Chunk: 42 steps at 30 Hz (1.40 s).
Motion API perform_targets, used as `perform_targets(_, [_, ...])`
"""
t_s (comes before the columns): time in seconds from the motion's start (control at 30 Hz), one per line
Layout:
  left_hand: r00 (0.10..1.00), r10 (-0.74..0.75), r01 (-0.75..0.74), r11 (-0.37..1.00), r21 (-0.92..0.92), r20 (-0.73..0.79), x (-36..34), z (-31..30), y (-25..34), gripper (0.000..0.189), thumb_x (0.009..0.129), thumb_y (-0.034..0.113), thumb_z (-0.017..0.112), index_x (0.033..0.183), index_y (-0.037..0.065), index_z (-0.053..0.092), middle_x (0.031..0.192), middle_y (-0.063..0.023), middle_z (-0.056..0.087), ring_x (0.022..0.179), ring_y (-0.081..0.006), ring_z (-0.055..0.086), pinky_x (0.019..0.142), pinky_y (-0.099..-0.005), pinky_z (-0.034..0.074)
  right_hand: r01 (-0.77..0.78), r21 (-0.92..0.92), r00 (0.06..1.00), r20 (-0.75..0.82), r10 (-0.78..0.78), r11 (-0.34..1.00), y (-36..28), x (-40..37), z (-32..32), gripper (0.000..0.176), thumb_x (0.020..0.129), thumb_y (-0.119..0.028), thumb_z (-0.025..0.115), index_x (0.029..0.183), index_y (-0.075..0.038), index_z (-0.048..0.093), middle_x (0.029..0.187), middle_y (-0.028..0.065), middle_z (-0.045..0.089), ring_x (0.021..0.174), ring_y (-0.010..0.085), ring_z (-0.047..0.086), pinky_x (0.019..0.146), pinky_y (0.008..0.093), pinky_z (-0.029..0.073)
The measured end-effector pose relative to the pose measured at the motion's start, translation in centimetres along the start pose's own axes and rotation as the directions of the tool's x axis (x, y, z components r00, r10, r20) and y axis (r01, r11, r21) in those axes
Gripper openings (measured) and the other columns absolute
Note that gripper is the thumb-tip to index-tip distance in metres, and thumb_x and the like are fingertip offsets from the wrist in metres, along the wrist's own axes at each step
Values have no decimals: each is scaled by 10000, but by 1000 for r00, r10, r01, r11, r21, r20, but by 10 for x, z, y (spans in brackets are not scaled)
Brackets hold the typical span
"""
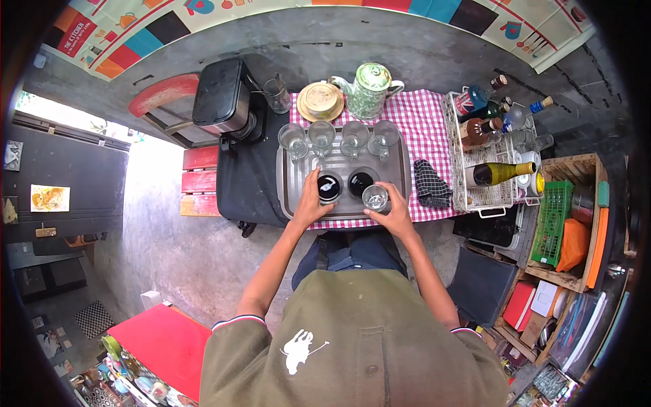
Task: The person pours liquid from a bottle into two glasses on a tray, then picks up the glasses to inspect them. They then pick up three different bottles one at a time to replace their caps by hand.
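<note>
My left hand [309, 203] curls around the left side of a glass of dark liquid [329, 188] near the front of a brown tray [282, 178]. My right hand [396, 216] holds a small clear glass [374, 197], its thumb and fingers around the sides. Just behind that glass stands a second glass of dark liquid [359, 182], partly covered by it. Along the back of the tray are several clear glass mugs [322, 136] in a row.
Behind the tray stand a green patterned pitcher [369, 93] and a stack of yellowish dishes [320, 102]. A coffee maker [220, 98] is at left. At right are a folded dark cloth [432, 183] and a white wire rack [498, 152] with bottles, one leaning outward.
</note>
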<state>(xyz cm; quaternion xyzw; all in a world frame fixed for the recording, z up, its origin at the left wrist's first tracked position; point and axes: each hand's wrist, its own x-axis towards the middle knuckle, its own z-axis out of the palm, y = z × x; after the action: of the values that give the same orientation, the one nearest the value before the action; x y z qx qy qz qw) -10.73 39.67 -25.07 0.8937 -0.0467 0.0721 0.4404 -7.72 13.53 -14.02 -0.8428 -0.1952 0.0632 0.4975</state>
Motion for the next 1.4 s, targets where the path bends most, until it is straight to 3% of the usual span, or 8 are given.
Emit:
perform_targets(0.23, [999,-29,25,996,87,41,-7,-10,18,1200,645,259,895,1564,32,158,1533,-287,255,1428,-462,277,1178,-503,293,-43,23,999,14,43,999,6,-12,2,678,734,-199,857,1301,-17,534,1219,177,613,1132,328,628,957,408,495])
perform_targets(0.37, [993,-116,119,955,272,-27,-13,-17,46,1020,750,320,828,1544,39,251,1555,-248,264,1452,-445,259,1186,-488,230,-91,21,996,9,91,996,9,-20,0,683,735,-215,857,1305,-21,535,1230,180,614,1146,335,621,971,416,489])
perform_targets(0.4, [990,-96,116,968,222,-99,-13,-18,54,785,813,275,778,1460,30,406,1511,-212,362,1423,-417,322,1167,-483,236,-102,16,995,8,102,995,10,-22,0,685,735,-219,857,1305,-22,535,1232,181,614,1150,337,618,975,419,487])
perform_targets(0.53, [984,-32,35,999,16,-174,0,-22,89,389,873,139,705,1228,20,598,1321,-160,545,1239,-365,506,1056,-473,365,-132,-3,991,26,132,991,17,-26,-8,687,737,-227,859,1307,-21,537,1237,176,615,1175,350,595,983,433,476])
perform_targets(0.7, [997,20,-37,974,-224,-78,23,3,116,350,880,84,691,1208,-1,607,1213,-169,590,1082,-336,609,952,-402,473,-82,-39,996,13,83,996,25,-24,-27,672,731,-193,852,1301,-18,543,1258,169,591,1203,347,568,1001,428,460])
perform_targets(0.83, [985,161,-152,980,-128,58,38,30,134,342,902,141,696,1206,5,618,1188,-170,634,1070,-328,635,932,-411,496,-60,-21,998,35,61,998,46,-19,-46,668,716,-168,844,1302,-27,556,1268,159,553,1207,349,548,1018,434,442])
perform_targets(1.1, [969,-34,92,969,-229,243,38,95,164,589,891,184,688,1389,-23,450,1330,-252,534,1237,-425,539,1036,-458,449,-33,-1,992,124,33,999,93,-16,-72,641,707,-97,778,1305,-26,557,1243,150,559,1197,350,546,1032,431,431])
perform_targets(1.4, [971,-207,227,956,-185,120,39,139,148,650,843,222,753,1373,-45,487,1297,-247,580,1203,-400,587,1005,-431,482,4,-9,979,202,-2,1000,136,0,-72,687,709,-93,767,1332,-32,484,1227,197,593,1187,387,559,1015,468,443])
